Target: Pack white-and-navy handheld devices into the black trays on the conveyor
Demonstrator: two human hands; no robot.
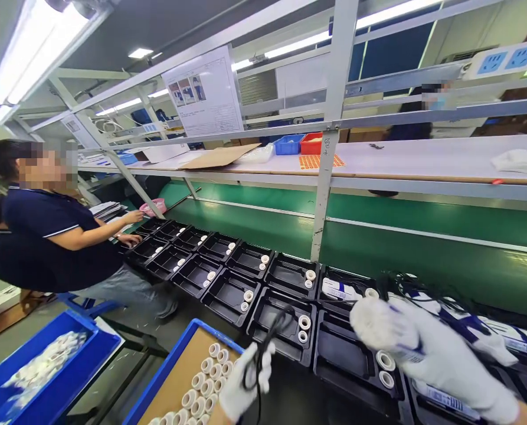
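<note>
My left hand [245, 381], in a white glove, is closed around a looped black cable [269, 333] at the near side of the trays. Part of the cable rises over a black tray [257, 321] holding two white rings [304, 322]. My right hand [373, 324], also gloved and blurred, is closed on a white device with blue print [413, 353], mostly hidden by the fingers. It is above another black tray [334, 360] with two white rings [386, 361]. Behind it, a similar white device [340, 290] lies in a tray.
Two rows of black trays run left towards a co-worker [64, 236], whose hands are at the far trays. A blue-rimmed box [181, 348] holds many white rings. Another blue bin [33, 366] stands left. A metal post [323, 200] rises behind the trays, beside a green belt [254, 218].
</note>
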